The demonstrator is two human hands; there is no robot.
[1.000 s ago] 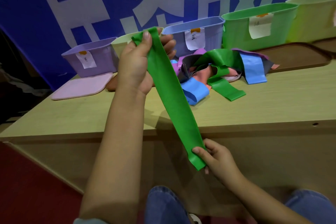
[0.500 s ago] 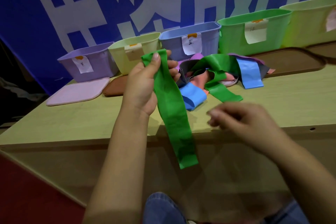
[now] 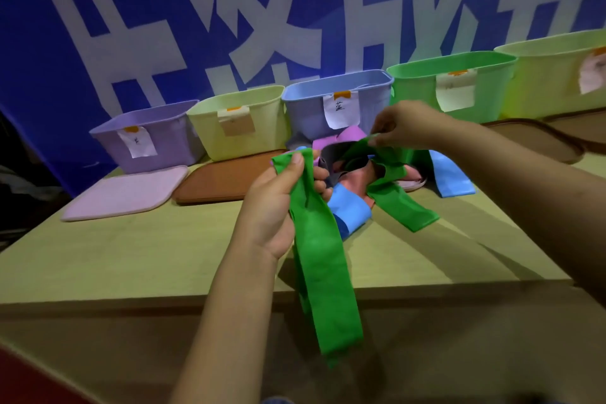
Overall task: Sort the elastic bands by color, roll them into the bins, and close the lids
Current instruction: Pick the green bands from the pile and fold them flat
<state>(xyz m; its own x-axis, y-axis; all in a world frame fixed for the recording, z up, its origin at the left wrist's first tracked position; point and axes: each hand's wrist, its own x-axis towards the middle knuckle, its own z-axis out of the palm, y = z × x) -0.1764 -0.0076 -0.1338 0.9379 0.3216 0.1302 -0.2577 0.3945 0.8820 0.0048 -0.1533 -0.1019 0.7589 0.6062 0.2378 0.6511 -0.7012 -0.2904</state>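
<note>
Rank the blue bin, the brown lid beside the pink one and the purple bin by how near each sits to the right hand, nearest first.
1. Blue bin: just behind and left of the right hand.
2. Brown lid: further left, flat on the table.
3. Purple bin: leftmost of the row.

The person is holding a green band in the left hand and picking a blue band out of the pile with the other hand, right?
Not quite. In the head view the right hand pinches a second green band in the pile, not a blue one. The blue bands lie untouched on the table. The left hand does hold a green band.
</note>
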